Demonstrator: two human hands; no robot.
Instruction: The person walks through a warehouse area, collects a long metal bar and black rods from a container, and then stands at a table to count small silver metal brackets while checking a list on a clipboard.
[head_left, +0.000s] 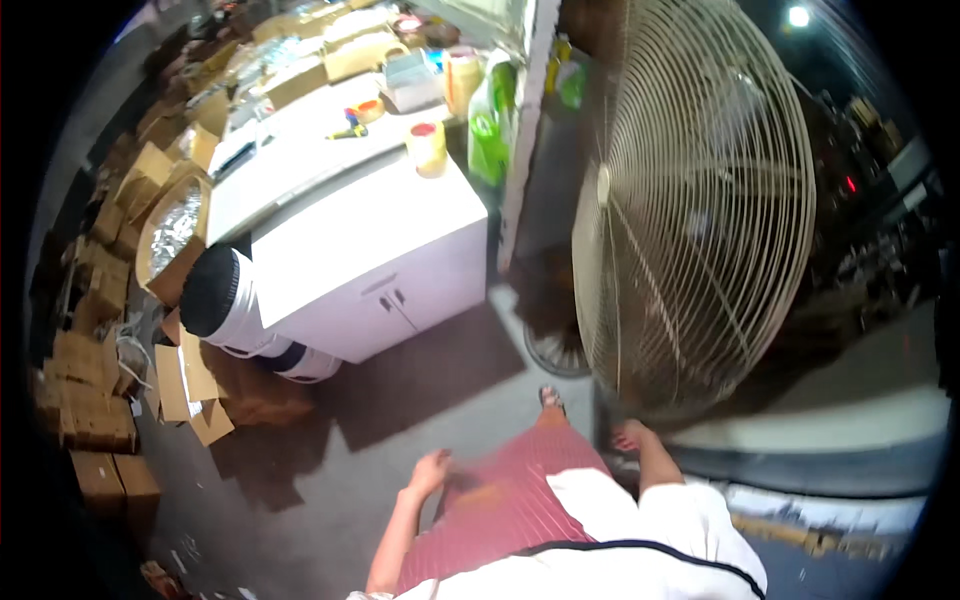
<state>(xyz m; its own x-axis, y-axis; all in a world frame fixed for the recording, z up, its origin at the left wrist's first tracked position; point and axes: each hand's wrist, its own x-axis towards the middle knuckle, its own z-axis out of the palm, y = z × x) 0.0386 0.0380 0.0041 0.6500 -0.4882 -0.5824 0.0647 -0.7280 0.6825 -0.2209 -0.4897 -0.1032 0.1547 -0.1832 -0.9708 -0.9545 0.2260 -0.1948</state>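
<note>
My left hand (432, 471) hangs beside the maroon pleated skirt (500, 490), a little blurred. Its fingers look loose, and no object shows in it. On the other side, my right hand (630, 436) hangs low near the bottom of a large caged fan (700, 200). Its fingers are slightly bent and apart, with nothing between them. One foot in a sandal (551, 399) shows on the grey floor ahead.
Ahead stands a white cabinet (400, 270) bearing a tape roll (427, 150). A white table (300, 170) adjoins it. Black-lidded buckets (230, 300) and an open carton (190, 380) stand left, among piled boxes (95, 400). A wheel (555, 355) sits beside the fan.
</note>
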